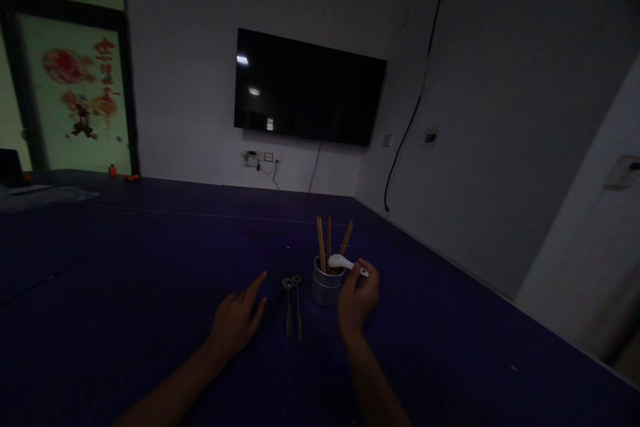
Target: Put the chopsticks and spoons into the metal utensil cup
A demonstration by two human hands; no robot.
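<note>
Pinching right hand (pixel 359 297): I am holding the white spoon (pixel 345 263) by its handle, thumb and fingers closing narrowly on it, the handle's tip showing past my grip on the right.
Left hand (pixel 236 323): I am holding nothing here; the index finger is stretching far and right, the thumb standing apart, the fingers fairly wide.
White spoon's place: its bowl is hovering at the mouth of the metal cup (pixel 326 290), just beside the chopsticks (pixel 321 243); I cannot tell whether it is touching them.
Spoon grip: for good control, I should be pinching lightly but firmly, steadying the wrist and leaving the chopsticks and rim unknocked.
Spoon bowl: it is pointing left, the handle running right.
Spoon's long axis: it is lying mostly left to right, slanting slightly, the bowl end either farther or higher; I cannot tell which.
Metal spoons (pixel 289 310): two are lying on the dark table (pixel 150 320) left of the cup, bowls facing far, handles pointing near.
</note>
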